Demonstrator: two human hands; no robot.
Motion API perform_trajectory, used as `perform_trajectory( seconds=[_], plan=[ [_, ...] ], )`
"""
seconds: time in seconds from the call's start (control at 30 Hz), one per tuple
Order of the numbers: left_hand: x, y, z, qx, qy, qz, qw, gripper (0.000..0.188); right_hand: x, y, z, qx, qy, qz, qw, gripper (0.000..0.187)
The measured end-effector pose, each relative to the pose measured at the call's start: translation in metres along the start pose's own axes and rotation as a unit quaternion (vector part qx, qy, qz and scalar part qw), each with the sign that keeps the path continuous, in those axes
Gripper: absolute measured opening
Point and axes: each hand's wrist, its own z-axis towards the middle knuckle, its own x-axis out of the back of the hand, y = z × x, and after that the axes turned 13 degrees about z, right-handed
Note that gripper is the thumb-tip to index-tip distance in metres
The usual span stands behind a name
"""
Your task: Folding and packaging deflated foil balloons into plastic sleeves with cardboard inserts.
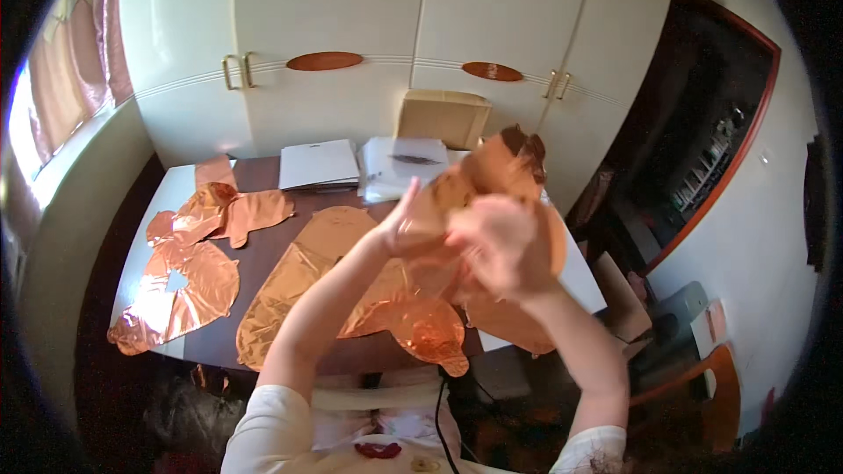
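A flat, uninflated copper-coloured foil balloon [499, 165] is raised over the right half of the table, partly blurred by motion. My right hand [502, 241] is closed on it, fingers curled toward me. My left hand [408, 224] is at its left side, thumb up, with the other fingers hidden behind the foil; it appears to hold that edge. Below lie more flat foil balloons: a large gold-copper one [303, 272] in the middle and a shiny copper one [426, 329] near the front edge. Another crumpled copper balloon [206, 276] spreads over the left end.
At the table's back are a stack of white sheets or folders [318, 164], clear plastic sleeves [391, 162] and an open cardboard box [443, 116]. White cabinets [329, 0] rise behind. A wooden chair [720, 395] stands at the lower right; a dark cable [439, 421] hangs before me.
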Motion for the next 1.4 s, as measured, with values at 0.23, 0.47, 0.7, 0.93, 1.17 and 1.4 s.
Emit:
perform_trajectory(
  seconds=[0.23,0.47,0.7,0.93,1.17,1.4],
  plan=[
    [-0.052,0.000,-0.140,0.004,0.307,0.419,0.854,0.067,-0.148,-0.029,-0.045,0.056,-0.075,0.087,0.992,0.010],
    [-0.026,-0.042,-0.149,0.090,0.341,0.758,0.549,0.052,-0.206,-0.042,-0.067,0.075,-0.096,0.054,0.991,0.007],
    [-0.016,-0.023,-0.160,-0.165,0.408,0.722,0.534,0.030,-0.192,-0.052,-0.067,-0.029,-0.099,0.039,0.994,0.012],
    [0.031,-0.014,-0.187,-0.105,0.545,0.752,0.356,0.022,-0.224,-0.035,-0.107,-0.146,-0.137,0.042,0.979,0.034],
    [0.059,-0.018,-0.204,-0.060,0.546,0.816,0.179,0.015,-0.216,-0.060,-0.122,-0.184,-0.267,0.014,0.946,0.066],
    [0.026,-0.033,-0.199,-0.041,0.519,0.849,0.087,0.035,-0.199,-0.056,-0.113,-0.192,-0.282,0.054,0.938,0.061]
  ],
)
